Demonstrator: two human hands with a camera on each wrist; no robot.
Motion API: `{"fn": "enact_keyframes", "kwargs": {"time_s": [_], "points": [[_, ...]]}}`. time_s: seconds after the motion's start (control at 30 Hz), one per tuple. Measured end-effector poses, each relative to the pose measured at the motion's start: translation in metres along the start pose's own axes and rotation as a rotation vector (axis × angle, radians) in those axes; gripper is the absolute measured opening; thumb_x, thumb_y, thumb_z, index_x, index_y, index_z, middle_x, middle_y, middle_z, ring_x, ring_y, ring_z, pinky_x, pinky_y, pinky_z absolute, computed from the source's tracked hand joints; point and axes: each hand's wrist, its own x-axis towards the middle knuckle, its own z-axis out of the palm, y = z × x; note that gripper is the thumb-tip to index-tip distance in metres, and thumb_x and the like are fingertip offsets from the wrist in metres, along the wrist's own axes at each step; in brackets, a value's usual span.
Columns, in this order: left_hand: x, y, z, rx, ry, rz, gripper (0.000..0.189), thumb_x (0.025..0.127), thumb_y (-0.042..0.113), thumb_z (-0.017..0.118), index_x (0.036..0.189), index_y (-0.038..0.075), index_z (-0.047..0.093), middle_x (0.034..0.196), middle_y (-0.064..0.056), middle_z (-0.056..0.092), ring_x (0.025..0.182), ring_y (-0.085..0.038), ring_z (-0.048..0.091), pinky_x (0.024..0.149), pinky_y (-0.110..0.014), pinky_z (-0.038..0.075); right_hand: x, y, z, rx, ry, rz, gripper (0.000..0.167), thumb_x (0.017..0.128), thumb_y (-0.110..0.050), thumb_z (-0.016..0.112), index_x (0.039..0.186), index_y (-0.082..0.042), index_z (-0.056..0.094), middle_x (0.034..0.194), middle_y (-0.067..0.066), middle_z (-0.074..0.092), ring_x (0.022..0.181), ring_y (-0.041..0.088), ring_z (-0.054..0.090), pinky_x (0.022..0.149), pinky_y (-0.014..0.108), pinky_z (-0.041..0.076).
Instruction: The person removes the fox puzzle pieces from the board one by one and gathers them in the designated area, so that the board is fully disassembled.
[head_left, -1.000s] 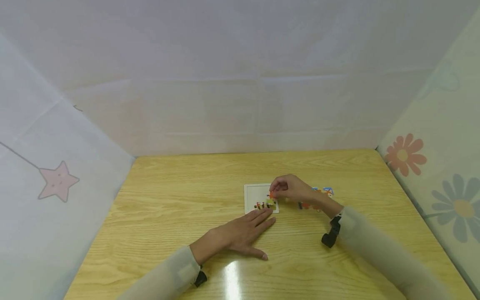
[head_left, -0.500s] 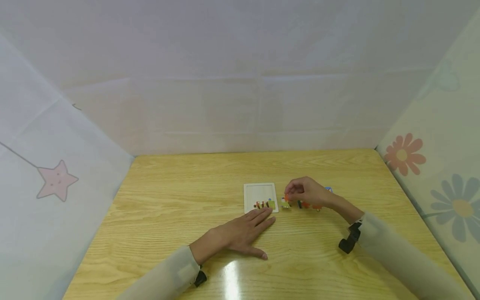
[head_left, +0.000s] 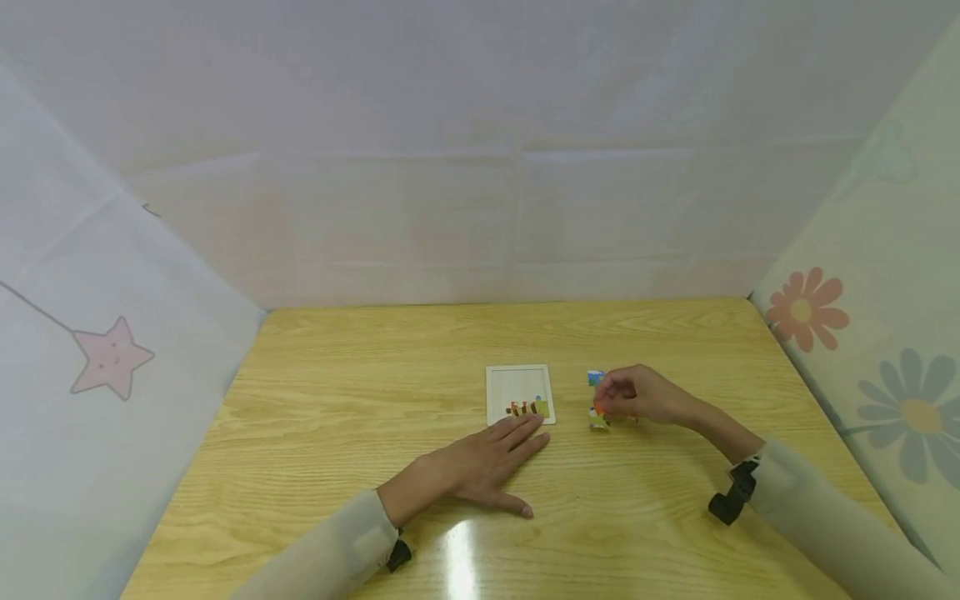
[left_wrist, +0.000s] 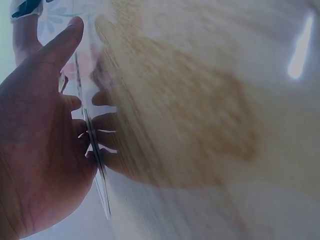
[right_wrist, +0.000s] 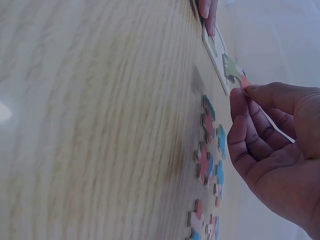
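Thumb and fingertips of my right hand (head_left: 641, 393) pinch a jigsaw piece (right_wrist: 231, 67) in green, orange and white, raised above the table in the right wrist view. Below that hand lie several loose jigsaw pieces (right_wrist: 205, 162), red and blue; in the head view the hand covers most of them, with one blue piece (head_left: 596, 377) showing. My left hand (head_left: 487, 467) lies with straight, spread fingers at the near edge of a pale puzzle tray (head_left: 517, 383). Joined striped and green pieces (head_left: 529, 408) sit in the tray's near part, partly behind the fingertips.
The wood-grain table (head_left: 360, 375) extends around the tray on all sides. White cloth walls (head_left: 397, 208) enclose its back and sides, printed with flowers and a star. A bright light reflection (head_left: 461, 558) shows on the tabletop near the front.
My right hand has moved right, away from the tray to over the loose pieces, carrying the pinched jigsaw piece. My left hand has stayed at the tray.
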Motion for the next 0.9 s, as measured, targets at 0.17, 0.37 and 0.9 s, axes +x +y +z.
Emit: {"fn": "enact_keyframes", "kwargs": {"time_s": [0.17,0.37,0.9], "points": [[-0.001,0.0,-0.002,-0.005,-0.006,0.006,0.109,0.097,0.08,0.049,0.171,0.007,0.016,0.178,-0.017,0.006,0.165,-0.03,0.01,0.132,-0.042,0.02,-0.01,0.003,0.0,-0.042,0.005,-0.003,0.015,0.102,0.001,0.068,0.116,0.005,0.072,0.11,0.015,0.076,0.09,0.02,0.073,0.075,0.028,0.061],[-0.002,0.001,-0.003,0.003,-0.003,0.005,0.108,0.097,0.079,0.05,0.17,0.006,0.017,0.177,-0.018,0.009,0.164,-0.031,0.012,0.132,-0.042,0.021,-0.02,0.007,0.003,-0.047,0.009,0.02,0.018,0.1,0.0,0.071,0.117,0.003,0.072,0.112,0.012,0.075,0.097,0.019,0.073,0.083,0.027,0.062],[-0.001,0.002,-0.004,-0.014,-0.005,0.003,0.108,0.098,0.078,0.05,0.17,0.006,0.016,0.178,-0.017,0.007,0.164,-0.031,0.01,0.132,-0.042,0.02,-0.025,0.01,0.013,-0.134,0.031,-0.162,0.011,0.095,0.009,0.072,0.104,0.003,0.074,0.097,0.012,0.076,0.082,0.024,0.073,0.071,0.028,0.063]]}}
